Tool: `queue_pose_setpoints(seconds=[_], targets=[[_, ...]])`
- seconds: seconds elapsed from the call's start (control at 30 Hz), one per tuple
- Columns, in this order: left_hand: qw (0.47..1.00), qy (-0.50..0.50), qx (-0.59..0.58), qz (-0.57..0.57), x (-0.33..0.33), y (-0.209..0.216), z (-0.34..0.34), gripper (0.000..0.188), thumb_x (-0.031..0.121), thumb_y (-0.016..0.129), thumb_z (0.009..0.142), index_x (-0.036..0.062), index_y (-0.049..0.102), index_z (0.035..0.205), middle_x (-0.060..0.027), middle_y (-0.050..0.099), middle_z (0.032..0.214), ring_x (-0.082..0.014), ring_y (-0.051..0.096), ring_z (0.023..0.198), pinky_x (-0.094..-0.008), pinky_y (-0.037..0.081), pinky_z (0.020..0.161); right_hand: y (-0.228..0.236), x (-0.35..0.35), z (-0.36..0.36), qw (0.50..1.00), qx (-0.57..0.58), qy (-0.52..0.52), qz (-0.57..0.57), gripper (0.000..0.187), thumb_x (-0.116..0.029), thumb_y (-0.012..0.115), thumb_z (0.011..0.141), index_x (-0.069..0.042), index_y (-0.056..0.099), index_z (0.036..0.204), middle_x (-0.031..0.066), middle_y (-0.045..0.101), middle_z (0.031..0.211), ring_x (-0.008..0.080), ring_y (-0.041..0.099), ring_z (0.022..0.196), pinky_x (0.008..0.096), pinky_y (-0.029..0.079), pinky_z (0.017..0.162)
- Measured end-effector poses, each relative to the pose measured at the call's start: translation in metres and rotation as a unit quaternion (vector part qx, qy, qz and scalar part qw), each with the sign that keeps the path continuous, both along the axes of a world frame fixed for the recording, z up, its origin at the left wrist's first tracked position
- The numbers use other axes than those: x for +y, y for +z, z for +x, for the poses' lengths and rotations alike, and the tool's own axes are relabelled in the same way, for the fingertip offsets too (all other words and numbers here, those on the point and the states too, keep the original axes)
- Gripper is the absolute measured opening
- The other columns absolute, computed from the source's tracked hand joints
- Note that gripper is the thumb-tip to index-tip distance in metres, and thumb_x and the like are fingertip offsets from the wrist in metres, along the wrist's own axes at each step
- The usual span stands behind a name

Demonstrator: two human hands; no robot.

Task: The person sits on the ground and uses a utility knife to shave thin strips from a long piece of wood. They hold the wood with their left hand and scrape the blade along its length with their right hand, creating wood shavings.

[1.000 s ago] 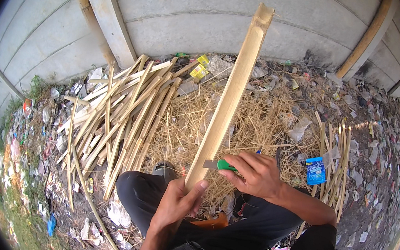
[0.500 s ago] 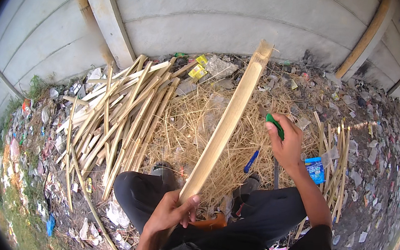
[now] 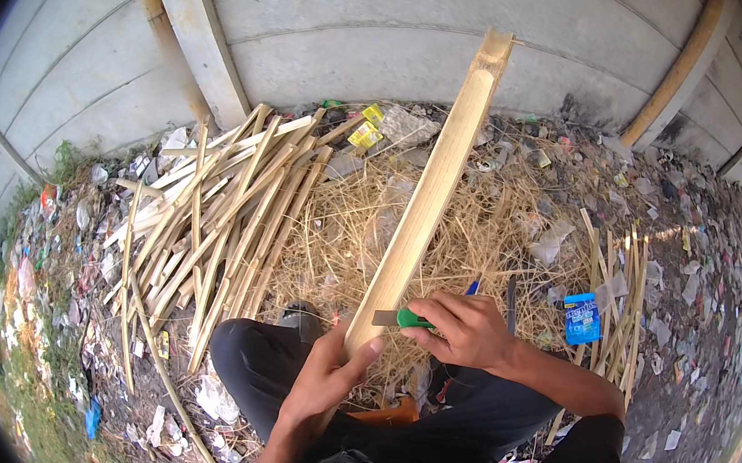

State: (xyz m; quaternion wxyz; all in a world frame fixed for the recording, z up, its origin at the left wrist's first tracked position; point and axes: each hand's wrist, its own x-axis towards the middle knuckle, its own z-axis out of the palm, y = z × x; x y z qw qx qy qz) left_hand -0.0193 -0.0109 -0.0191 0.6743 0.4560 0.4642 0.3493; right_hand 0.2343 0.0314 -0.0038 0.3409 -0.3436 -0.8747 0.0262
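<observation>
A long split piece of bamboo (image 3: 437, 175) slants up and away from my lap, its pale hollow side facing up and a node near its far end. My left hand (image 3: 325, 374) is closed round its near end, thumb on the edge. In my right hand (image 3: 474, 333) is a green-handled knife (image 3: 414, 321), gripped by the handle. Its short grey blade points left and lies over the bamboo, just above my left hand; whether it touches the surface I cannot tell. Behind my right hand, a blue tool (image 3: 472, 288) is mostly hidden.
Left of me lies a heap of split bamboo strips (image 3: 232, 207), with a smaller bunch (image 3: 624, 301) at the right. Bamboo shavings (image 3: 339, 228) cover the ground ahead. A dark flat blade (image 3: 511, 304) and a blue packet (image 3: 582, 318) lie at the right. A concrete wall (image 3: 365, 39) stands beyond.
My right hand has come down and left, bringing the knife from beside the bamboo to over its near part. The bamboo's far end has risen in view.
</observation>
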Motion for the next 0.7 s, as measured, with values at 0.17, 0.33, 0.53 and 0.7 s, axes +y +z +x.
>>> queue_pose_setpoints(seconds=[0.17, 0.33, 0.53, 0.7], targets=[[0.974, -0.004, 0.126, 0.187, 0.001, -0.018, 0.004, 0.060, 0.030, 0.085, 0.100, -0.0057, 0.062, 0.142, -0.0163, 0.078, 0.102, -0.0210, 0.074, 0.093, -0.0402, 0.059, 0.084, -0.002, -0.001, -0.003, 1.000, 0.009, -0.003, -0.014, 0.032, -0.035, 0.082, 0.099, -0.008, 0.076, 0.115, 0.0046, 0.071, 0.086, 0.0203, 0.071, 0.063, 0.0340, 0.058, 0.054], [0.982, -0.019, 0.121, 0.147, 0.003, -0.010, 0.005, 0.058, 0.024, 0.087, 0.098, -0.0058, 0.063, 0.141, -0.0145, 0.078, 0.105, -0.0162, 0.071, 0.094, -0.0374, 0.058, 0.084, 0.000, 0.000, -0.003, 1.000, -0.004, -0.020, -0.001, 0.032, -0.036, 0.082, 0.098, -0.009, 0.076, 0.113, 0.0047, 0.072, 0.086, 0.0207, 0.071, 0.062, 0.0338, 0.057, 0.053], [0.985, -0.039, 0.139, 0.097, -0.001, -0.016, -0.002, 0.050, 0.018, 0.087, 0.099, -0.0057, 0.064, 0.136, -0.0047, 0.073, 0.098, -0.0086, 0.063, 0.086, -0.0294, 0.054, 0.075, -0.006, 0.012, 0.003, 0.999, 0.014, -0.036, 0.010, 0.029, -0.038, 0.079, 0.101, -0.011, 0.076, 0.112, 0.0039, 0.072, 0.084, 0.0206, 0.070, 0.060, 0.0339, 0.055, 0.052], [0.988, -0.006, 0.089, 0.123, -0.002, -0.025, -0.002, 0.040, 0.017, 0.087, 0.099, -0.0044, 0.067, 0.125, 0.0012, 0.067, 0.087, -0.0056, 0.058, 0.077, -0.0275, 0.049, 0.067, 0.002, 0.011, 0.002, 0.999, -0.019, -0.030, -0.017, 0.029, -0.034, 0.083, 0.099, -0.007, 0.076, 0.110, 0.0071, 0.076, 0.092, 0.0226, 0.075, 0.069, 0.0344, 0.060, 0.058]])
